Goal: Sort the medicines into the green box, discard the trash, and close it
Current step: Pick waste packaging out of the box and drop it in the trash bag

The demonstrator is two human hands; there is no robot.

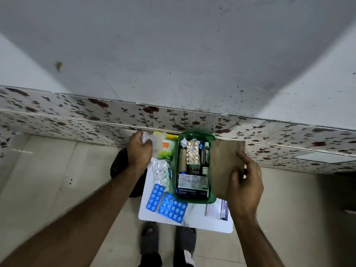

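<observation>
An open green box point(196, 135) stands on a small white table point(192, 220), holding a gold blister strip point(192, 152), bottles and dark medicine cartons point(192, 185). My right hand point(243, 183) grips a brown paper packet point(224, 160) over the box's right rim. My left hand point(139, 151) is closed on crumpled white wrapper trash point(149, 138) at the table's far left. Two blue blister packs point(166, 203) and a silver blister strip point(160, 171) lie left of the box. A green and orange carton point(166, 149) sits beside my left hand.
A printed paper leaflet point(217, 210) lies on the table's right front. A black bag or bin point(119, 166) sits on the floor under my left forearm. A flower-patterned tiled ledge point(96, 116) runs behind the table. My sandalled feet point(167, 241) stand at the table's front edge.
</observation>
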